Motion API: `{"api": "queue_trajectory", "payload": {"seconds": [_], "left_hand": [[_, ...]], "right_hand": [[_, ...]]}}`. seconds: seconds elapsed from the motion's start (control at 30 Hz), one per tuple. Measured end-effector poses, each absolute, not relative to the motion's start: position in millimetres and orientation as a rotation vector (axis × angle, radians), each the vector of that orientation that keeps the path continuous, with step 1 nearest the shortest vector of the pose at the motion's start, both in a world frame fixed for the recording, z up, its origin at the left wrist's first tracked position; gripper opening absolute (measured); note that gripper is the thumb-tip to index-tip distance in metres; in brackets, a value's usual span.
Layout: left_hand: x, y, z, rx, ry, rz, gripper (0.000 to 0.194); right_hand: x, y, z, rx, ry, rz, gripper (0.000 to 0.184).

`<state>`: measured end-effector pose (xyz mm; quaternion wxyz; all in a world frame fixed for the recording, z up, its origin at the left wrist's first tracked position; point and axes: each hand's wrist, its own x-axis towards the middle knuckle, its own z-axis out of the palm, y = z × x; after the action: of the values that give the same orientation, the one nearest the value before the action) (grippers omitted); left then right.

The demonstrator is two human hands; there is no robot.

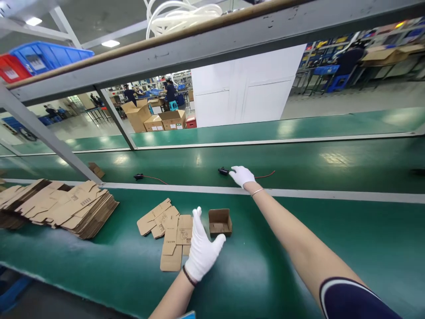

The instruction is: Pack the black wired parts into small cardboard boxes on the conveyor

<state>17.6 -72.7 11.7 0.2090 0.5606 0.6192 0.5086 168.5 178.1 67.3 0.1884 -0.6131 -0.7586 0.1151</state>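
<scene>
My right hand (242, 176), in a white glove, reaches over the strip behind the white rail, its fingers partly spread. Its fingertips are at the right end of a small black part (223, 171); I cannot tell whether they touch. A red wire (265, 175) shows on the other side of that hand. My left hand (203, 252), also gloved, is held open with the thumb apart from the fingers. Just beyond it stands a small open cardboard box (220, 223). Flat unfolded cartons (171, 241) lie to its left, partly behind the hand.
A tall stack of flat cartons (63, 204) lies at left. Another black part (138, 176) with a red wire rests on the far strip. A metal post (49, 133) and overhead shelf beam (199, 42) frame the bench. Behind are cardboard boxes (137, 116) and people.
</scene>
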Motion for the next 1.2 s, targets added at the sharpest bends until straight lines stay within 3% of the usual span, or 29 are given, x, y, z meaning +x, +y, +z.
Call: {"api": "queue_trajectory", "payload": {"seconds": [0.13,0.27,0.37,0.57,0.67,0.8,1.0,1.2], "left_hand": [[18.1,-92.3,27.7,1.718,1.745,1.487,0.091],[15.5,-93.0,36.1,1.623,1.712,1.463,0.071],[19.2,-81.6,47.6,1.377,1.547,1.47,0.052],[53.7,-47.5,85.0,1.004,1.124,1.592,0.054],[63.6,-37.3,95.0,0.922,1.022,1.74,0.047],[43.7,-40.0,94.6,0.89,0.984,1.745,0.054],[3.5,-57.7,89.3,1.1,0.753,1.284,0.066],[7.5,-71.9,96.1,1.157,0.612,0.93,0.111]], "right_hand": [[131.9,200.8,51.0,-1.835,-2.162,0.28,0.046],[115.6,194.9,51.8,-1.815,-2.253,0.296,0.032],[123.2,171.9,62.9,-1.764,-2.279,0.28,0.032],[149.8,62.7,90.9,-1.309,-2.192,-0.266,0.039],[157.4,9.8,101.6,-1.057,-2.249,-0.303,0.038],[181.6,-19.5,118.0,-0.933,-2.404,-0.116,0.032],[213.8,-19.2,158.0,-0.703,-2.429,-0.071,0.029],[192.5,-10.2,161.4,-0.802,-2.239,0.196,0.026]]}}
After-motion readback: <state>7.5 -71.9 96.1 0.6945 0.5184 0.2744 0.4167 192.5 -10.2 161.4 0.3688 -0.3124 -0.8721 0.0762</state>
